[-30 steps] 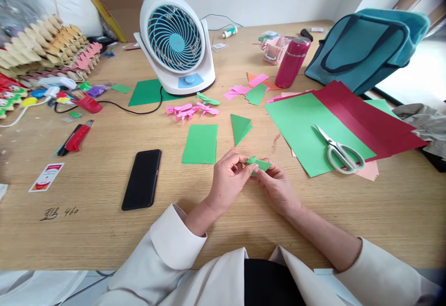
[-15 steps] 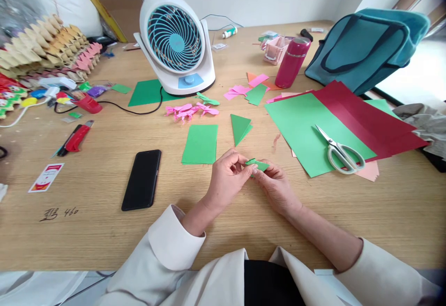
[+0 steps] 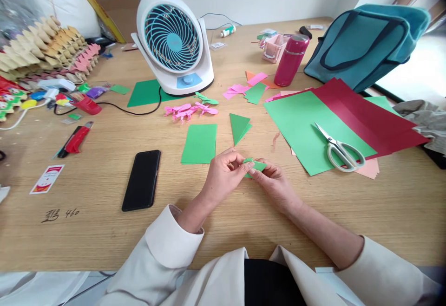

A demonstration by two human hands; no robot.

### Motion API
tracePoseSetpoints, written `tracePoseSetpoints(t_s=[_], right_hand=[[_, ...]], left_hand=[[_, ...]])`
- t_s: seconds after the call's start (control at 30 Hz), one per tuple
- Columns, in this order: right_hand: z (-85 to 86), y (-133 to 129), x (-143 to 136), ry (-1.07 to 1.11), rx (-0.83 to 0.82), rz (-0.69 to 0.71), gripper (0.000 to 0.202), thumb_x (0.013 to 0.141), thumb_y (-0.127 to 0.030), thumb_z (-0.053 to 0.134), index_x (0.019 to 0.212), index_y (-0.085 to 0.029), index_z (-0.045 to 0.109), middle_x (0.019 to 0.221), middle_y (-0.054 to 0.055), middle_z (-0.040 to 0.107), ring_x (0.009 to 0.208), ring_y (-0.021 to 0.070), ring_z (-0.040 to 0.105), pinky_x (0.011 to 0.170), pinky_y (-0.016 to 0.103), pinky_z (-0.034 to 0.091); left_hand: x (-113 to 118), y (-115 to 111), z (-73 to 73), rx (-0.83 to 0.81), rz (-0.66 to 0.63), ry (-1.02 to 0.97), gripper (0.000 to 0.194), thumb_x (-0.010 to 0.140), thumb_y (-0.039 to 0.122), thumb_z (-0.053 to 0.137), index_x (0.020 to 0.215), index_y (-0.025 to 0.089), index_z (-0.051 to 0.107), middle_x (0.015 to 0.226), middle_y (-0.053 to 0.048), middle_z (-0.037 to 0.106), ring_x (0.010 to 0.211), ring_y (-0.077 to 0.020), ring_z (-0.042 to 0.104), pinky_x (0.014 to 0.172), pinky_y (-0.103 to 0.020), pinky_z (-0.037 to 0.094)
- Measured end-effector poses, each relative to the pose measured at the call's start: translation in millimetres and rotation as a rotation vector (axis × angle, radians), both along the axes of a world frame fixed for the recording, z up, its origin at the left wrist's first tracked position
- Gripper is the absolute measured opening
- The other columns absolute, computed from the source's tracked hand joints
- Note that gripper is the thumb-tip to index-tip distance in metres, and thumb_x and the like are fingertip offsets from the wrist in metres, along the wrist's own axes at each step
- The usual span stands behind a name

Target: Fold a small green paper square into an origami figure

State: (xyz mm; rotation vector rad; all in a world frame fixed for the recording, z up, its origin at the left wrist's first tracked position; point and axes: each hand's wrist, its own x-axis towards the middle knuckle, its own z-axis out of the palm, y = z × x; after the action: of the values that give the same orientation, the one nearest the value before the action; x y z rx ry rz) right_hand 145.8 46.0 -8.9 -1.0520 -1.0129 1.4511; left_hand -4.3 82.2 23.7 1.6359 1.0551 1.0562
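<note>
A small folded piece of green paper [image 3: 258, 165] is pinched between my two hands above the table. My left hand [image 3: 228, 176] grips its left end with thumb and fingers. On the other side my right hand [image 3: 277, 185] holds the right end, its thumb meeting the left thumb near the middle. The fingers hide part of the folds. Just beyond my hands lie folded green triangles [image 3: 239, 127]. A stack of green paper rectangles [image 3: 199, 143] rests to their left. Pink folded paper figures [image 3: 186, 111] lie farther back, with a green one [image 3: 206, 99] beside them.
White scissors [image 3: 339, 150] lie on a large green sheet [image 3: 299, 125] at right, over dark red sheets [image 3: 362, 111]. A phone [image 3: 141, 180] is at left, a red utility knife [image 3: 77, 139] beyond it. A fan [image 3: 176, 41], pink bottle [image 3: 291, 60] and teal bag [image 3: 362, 46] stand behind.
The small upright flap on the green paper now lies lower beside my left fingers. Both hands keep their hold and have barely moved; the view has shifted slightly.
</note>
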Motion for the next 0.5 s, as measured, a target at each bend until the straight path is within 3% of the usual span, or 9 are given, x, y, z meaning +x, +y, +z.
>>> tracePoseSetpoints(t_s=[0.5], right_hand=[[1.6, 0.9, -0.1, 0.023, -0.037, 0.008, 0.039, 0.07, -0.058, 0.079, 0.073, -0.023, 0.063, 0.075, -0.001, 0.059, 0.076, 0.0157, 0.051, 0.075, 0.03, 0.042]], left_hand=[[0.1, -0.2, -0.7, 0.051, 0.02, 0.06, 0.032, 0.082, 0.026, 0.07, 0.058, 0.017, 0.051, 0.064, 0.003, 0.046, 0.057, -0.0084, 0.042, 0.052, -0.022, 0.032]])
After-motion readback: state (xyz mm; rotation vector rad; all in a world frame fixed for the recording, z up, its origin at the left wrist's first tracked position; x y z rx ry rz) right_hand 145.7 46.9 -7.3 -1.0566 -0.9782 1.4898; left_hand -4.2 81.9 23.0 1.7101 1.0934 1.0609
